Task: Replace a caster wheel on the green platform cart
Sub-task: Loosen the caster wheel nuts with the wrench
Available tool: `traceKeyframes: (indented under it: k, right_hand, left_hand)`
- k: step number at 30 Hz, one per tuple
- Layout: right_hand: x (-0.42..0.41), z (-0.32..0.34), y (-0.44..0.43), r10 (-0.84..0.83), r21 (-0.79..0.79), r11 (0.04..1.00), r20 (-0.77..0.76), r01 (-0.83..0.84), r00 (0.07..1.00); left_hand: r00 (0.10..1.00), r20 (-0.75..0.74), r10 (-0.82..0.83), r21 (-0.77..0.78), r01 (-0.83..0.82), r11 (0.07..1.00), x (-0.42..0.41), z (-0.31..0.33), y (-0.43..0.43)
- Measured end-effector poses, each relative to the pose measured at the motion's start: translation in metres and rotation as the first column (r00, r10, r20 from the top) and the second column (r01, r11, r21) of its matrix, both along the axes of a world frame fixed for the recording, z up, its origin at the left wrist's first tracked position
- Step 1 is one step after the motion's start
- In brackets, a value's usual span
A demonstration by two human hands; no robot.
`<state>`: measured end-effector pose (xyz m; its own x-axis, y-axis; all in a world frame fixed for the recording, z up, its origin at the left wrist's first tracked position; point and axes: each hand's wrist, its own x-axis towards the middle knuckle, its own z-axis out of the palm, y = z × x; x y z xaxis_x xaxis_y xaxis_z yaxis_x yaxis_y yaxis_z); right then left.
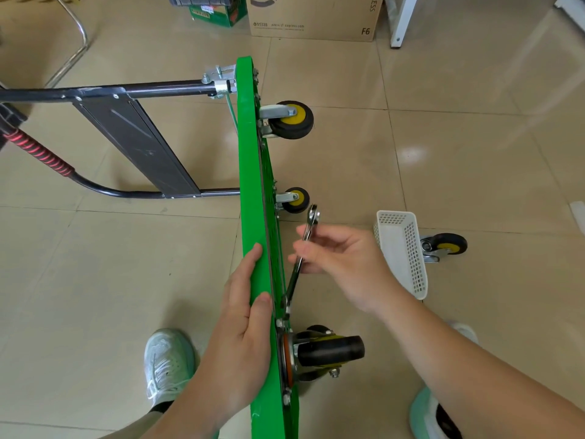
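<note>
Green platform cart [250, 172] stands on its side edge, running from top centre to bottom centre of the frame, with its black folding handle [142, 90] stretched out to the left. 3 casters stay mounted on its right-facing underside: 1 at upper centre [294, 120], 1 at mid centre [295, 200] and 1 at lower centre [329, 350]. Left hand [243, 327] lies on the cart's upper edge, fingers straight along the left face, thumb on the rim. Right hand [345, 267] pinches a wrench [293, 282] mid-shaft with curled fingers. The wrench's lower end sits at the bolts just above the lower caster's plate; its upper end points toward the mid caster. A white basket [402, 251] lies on the tiled floor at right, with a loose caster [444, 245] just behind it. Cardboard box [313, 17] at top.
</note>
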<state>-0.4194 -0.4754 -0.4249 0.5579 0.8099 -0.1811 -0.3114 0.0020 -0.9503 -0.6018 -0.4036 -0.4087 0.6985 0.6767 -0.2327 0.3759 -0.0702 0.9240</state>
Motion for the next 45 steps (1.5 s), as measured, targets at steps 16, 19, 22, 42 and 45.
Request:
traceKeyframes:
  k: [16,19,22,42,45]
  right_hand:
    - [0.011,0.010,0.036,0.108,-0.183,0.973,-0.163,-0.138,0.981]
    - [0.008,0.009,0.037,0.121,-0.198,0.967,-0.184,-0.157,0.975]
    - [0.005,0.009,0.037,0.119,-0.191,0.969,-0.189,-0.155,0.975]
    - [0.012,0.003,0.050,0.154,-0.362,0.888,-0.343,-0.282,0.927]
    - [0.012,0.000,0.050,0.135,-0.401,0.872,-0.353,-0.280,0.926]
  left_hand:
    - [1.000,-0.015,-0.005,-0.010,0.005,1.000,-0.001,0.007,-0.001]
    - [1.000,-0.025,-0.001,0.006,0.001,1.000,0.000,0.010,-0.001]
    - [1.000,-0.017,0.006,0.013,-0.006,1.000,0.001,0.013,-0.002]
    - [1.000,-0.011,0.013,0.003,-0.013,1.000,0.002,0.011,-0.002]
    - [1.000,-0.013,0.012,0.007,-0.012,1.000,0.002,0.010,-0.002]
